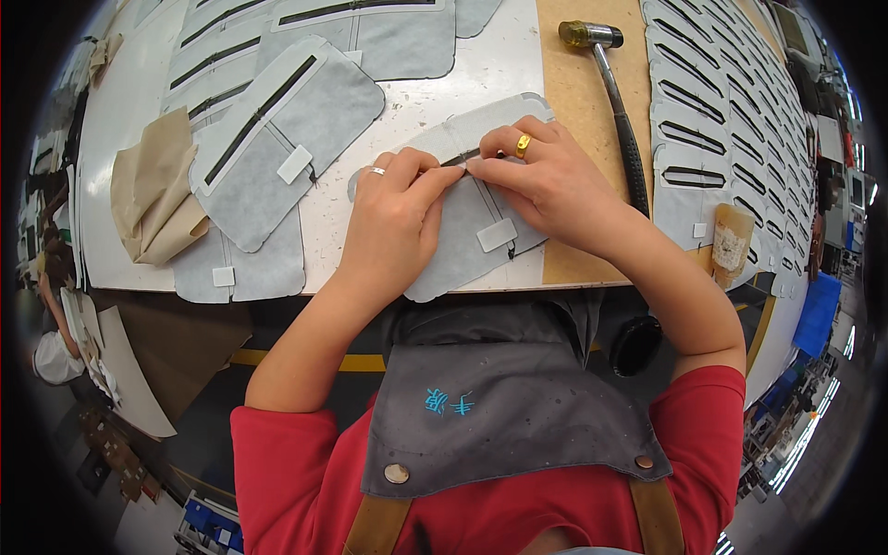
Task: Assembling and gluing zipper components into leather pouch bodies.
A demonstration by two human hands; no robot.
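A grey fabric-like panel (442, 242) with rounded corners lies at the table's near edge, with a small white tag (497, 235) on its lower part. A dark zipper-like strip (460, 158) runs across its upper part. My left hand (396, 208) is closed, its thumb and forefinger pinching at the strip. My right hand (548, 185) is closed too and pinches the same strip from the right, its fingertips almost meeting the left ones. The fingers partly cover the strip, so its exact fastening is hidden.
Similar grey panels (338, 109) overlap at the left beside crumpled brown paper (153, 190). A hammer (610, 88) lies on the brown board (573, 264) to the right. Further right are rows of panels (689, 129) and a glue-smeared container (732, 242). Another person (57, 319) is at far left.
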